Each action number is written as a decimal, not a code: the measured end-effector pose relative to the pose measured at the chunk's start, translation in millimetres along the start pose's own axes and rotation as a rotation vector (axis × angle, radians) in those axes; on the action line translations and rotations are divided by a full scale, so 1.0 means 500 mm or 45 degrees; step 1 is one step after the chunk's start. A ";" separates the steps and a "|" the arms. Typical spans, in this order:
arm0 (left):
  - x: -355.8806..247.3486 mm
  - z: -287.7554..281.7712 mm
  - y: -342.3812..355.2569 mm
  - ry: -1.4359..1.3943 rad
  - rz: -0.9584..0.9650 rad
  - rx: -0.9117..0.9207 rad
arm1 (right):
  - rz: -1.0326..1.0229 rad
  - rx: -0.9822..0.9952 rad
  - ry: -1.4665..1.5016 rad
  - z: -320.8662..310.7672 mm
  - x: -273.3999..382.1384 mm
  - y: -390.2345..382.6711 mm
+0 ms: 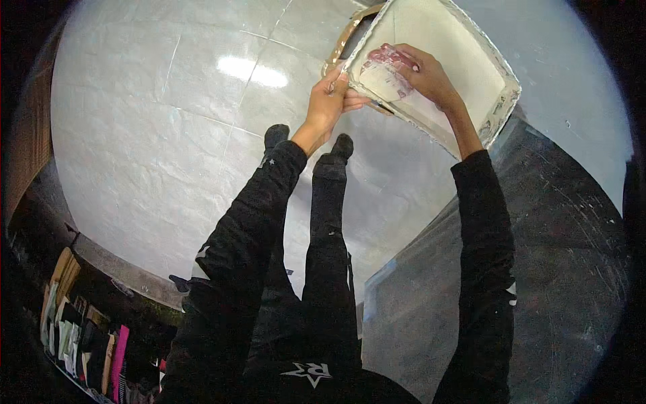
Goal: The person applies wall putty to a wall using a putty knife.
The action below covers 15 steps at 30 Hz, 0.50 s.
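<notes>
A cream-white, four-sided tub, its rim crusted with paint, is at the upper right, tilted so its inside shows. My left hand grips the tub's near left edge, thumb up by the rim and fingers reaching under it. Inside the tub, my right hand is closed on a reddish, paint-smeared thing. Its kind is hard to tell. Whitish, purple-streaked matter lies just below it, against the tub's inner wall. A brownish strip curves along the tub's left side.
Pale, shiny tiles spread under my feet. A dark grey, scratched surface stands at the lower right, beside a light blue-grey wall. Several upright items, one bright pink, fill a dark shelf at the lower left.
</notes>
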<state>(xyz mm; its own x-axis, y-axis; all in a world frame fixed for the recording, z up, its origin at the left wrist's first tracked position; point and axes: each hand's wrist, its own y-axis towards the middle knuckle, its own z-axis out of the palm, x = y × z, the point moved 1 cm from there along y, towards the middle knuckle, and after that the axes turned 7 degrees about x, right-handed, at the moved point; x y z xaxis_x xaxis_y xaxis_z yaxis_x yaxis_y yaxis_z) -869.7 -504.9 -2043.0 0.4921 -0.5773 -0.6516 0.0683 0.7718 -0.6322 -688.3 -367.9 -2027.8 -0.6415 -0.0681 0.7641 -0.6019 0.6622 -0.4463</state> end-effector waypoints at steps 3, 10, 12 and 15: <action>0.002 -0.005 0.002 -0.044 -0.024 0.029 | 0.019 0.113 0.055 -0.004 -0.028 0.017; -0.017 -0.028 -0.007 -0.036 -0.147 0.228 | 0.181 0.289 0.504 -0.039 -0.020 -0.016; -0.034 -0.039 -0.030 0.139 -0.124 0.177 | 0.175 0.317 0.597 -0.043 0.009 -0.044; -0.094 -0.070 -0.066 0.470 -0.016 0.094 | 0.155 0.251 0.829 -0.037 0.114 -0.107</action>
<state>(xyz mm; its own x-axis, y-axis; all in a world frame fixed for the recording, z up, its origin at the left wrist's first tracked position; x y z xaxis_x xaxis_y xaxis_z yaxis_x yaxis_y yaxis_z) -925.5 -512.7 -2006.5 0.1454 -0.6335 -0.7599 0.1414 0.7735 -0.6178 -684.0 -393.3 -1951.9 -0.3308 0.5006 0.8000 -0.6586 0.4847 -0.5757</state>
